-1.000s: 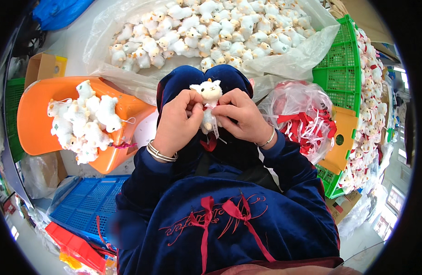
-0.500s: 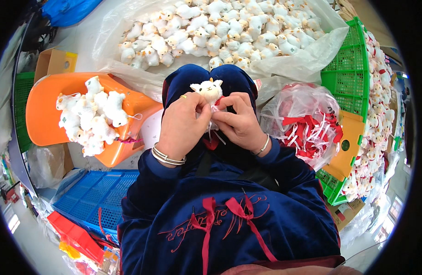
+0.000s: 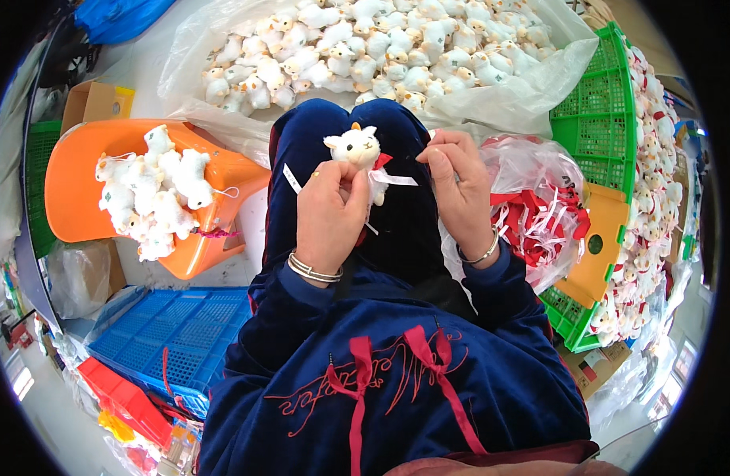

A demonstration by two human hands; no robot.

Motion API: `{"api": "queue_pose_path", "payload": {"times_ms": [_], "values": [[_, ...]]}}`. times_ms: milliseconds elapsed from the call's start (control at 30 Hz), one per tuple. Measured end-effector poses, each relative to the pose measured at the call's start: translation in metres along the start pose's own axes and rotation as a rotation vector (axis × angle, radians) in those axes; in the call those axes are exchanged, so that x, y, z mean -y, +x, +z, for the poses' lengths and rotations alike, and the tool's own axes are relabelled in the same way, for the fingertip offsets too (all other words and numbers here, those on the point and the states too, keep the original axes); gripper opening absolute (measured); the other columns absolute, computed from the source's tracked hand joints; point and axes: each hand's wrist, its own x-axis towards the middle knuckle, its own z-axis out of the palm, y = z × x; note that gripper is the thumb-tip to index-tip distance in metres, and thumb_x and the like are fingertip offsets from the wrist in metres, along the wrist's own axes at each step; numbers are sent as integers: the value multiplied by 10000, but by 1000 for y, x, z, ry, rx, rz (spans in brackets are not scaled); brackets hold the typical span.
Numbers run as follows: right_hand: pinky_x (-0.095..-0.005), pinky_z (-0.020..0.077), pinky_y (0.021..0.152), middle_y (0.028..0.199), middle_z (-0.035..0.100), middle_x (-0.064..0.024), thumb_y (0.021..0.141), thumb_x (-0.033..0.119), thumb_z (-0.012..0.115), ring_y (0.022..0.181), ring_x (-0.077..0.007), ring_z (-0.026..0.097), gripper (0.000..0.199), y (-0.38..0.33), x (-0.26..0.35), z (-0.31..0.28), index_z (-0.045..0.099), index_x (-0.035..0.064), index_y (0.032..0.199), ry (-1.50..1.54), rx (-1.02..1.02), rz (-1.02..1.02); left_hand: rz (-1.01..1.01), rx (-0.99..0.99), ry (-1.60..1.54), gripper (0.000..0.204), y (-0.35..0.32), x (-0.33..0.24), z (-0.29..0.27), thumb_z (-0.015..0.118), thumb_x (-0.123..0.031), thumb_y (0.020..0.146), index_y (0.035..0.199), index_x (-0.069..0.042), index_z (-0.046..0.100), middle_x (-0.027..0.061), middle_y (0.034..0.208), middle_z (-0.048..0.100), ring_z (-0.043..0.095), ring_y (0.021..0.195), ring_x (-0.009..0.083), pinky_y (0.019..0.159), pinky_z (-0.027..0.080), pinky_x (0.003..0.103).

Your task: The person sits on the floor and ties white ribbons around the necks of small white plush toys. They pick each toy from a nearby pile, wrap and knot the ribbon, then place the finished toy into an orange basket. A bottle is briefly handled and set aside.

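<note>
A small white plush sheep (image 3: 357,148) with an orange tuft and a red bow (image 3: 382,161) is upright over my lap. My left hand (image 3: 331,210) is closed on its body, thumb and index finger at its chest. From that grip a white ribbon (image 3: 394,179) sticks out to the right. Another pale strip (image 3: 291,178) shows to the left of the hand, over my thigh. My right hand (image 3: 462,186) is raised to the right of the toy, apart from it. Its fingers are bent and loosely apart, and I see nothing held in them.
Left is an orange chair (image 3: 71,182) heaped with plush sheep (image 3: 151,198); a blue crate (image 3: 167,333) is below. Plastic sheeting (image 3: 186,75) bears many more sheep ahead. At right stand a bag of red and white ribbons (image 3: 532,226) and a green crate (image 3: 595,103).
My right hand has left the toy and moved right. The left hand keeps hold of the sheep, whose head has tilted. The white ribbon end now shows free.
</note>
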Motion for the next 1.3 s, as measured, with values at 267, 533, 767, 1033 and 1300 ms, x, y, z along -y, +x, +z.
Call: {"api": "queue_pose_path", "payload": {"times_ms": [267, 533, 767, 1033, 1300], "values": [[-402, 509, 703, 869, 666, -183, 973, 157, 629, 809, -340, 664, 185, -5, 4, 16, 682, -20, 972, -15, 332, 169, 43, 7, -138, 108, -11, 18, 3, 610, -82, 1022, 946, -7, 592, 13, 744, 626, 612, 603, 58, 555, 489, 213], [-417, 447, 869, 1108, 679, -36, 787, 109, 773, 1019, -286, 619, 202, -11, 23, 18, 700, 105, 976, -327, 147, -202, -26, 26, -257, 124, -13, 25, -1, 596, -97, 1037, 953, -10, 573, 9, 733, 618, 604, 607, 53, 563, 490, 211], [-389, 416, 821, 917, 699, 6, 797, 132, 782, 919, -228, 618, 147, -19, 14, 31, 725, 129, 932, -432, 192, -211, -92, 0, -328, 114, -10, 29, 0, 677, -70, 954, 919, 10, 604, 93, 793, 624, 617, 595, 148, 559, 497, 292], [-220, 376, 565, 732, 632, -7, 1001, 194, 633, 629, -66, 549, 187, -14, 12, 19, 715, 51, 913, 491, 508, 730, -21, 1, -286, 102, -7, 21, -3, 675, -55, 945, 912, 14, 607, 101, 813, 614, 615, 604, 163, 560, 492, 288], [-313, 499, 642, 824, 682, -130, 960, 161, 658, 695, -220, 653, 171, 4, 13, 14, 695, -3, 995, -388, 252, -123, -28, -8, -257, 107, -5, 20, -4, 672, -65, 949, 910, 18, 617, 106, 817, 619, 617, 609, 168, 556, 488, 300]]}}
